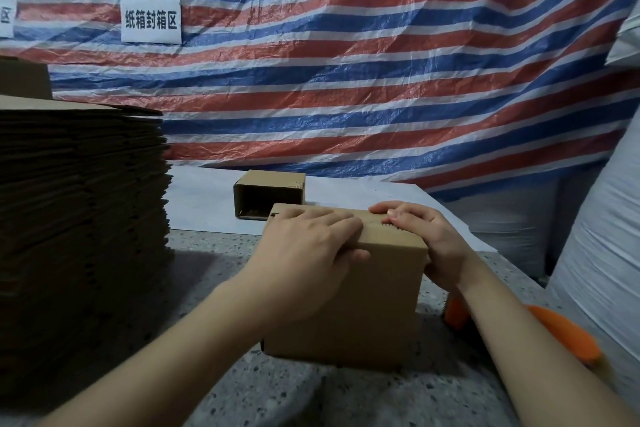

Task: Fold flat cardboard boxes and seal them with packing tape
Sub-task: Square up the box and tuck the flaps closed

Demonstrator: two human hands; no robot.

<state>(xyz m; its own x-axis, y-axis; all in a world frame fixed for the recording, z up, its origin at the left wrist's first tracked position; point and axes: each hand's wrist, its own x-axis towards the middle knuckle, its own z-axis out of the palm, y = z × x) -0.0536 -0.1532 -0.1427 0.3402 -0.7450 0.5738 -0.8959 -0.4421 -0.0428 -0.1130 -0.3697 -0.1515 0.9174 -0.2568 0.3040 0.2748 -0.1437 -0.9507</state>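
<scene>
Left hand: the left hand (313,246) lies flat on the top of the cardboard box (346,302), fingers straight, thumb over the front edge.
Right hand: the right hand (420,236) presses the top's right end, thumb down the side.
Beyond the hands: an open-ended small box (270,192).
Left of them: a tall stack of flat cardboard (79,204).
Under the right forearm: an orange tape dispenser (561,333), partly hidden.
Behind: a striped tarp (381,62).

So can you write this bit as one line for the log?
step: pressing top flaps | left hand: flat on box | right hand: flat on box | tape dispenser: idle
</scene>
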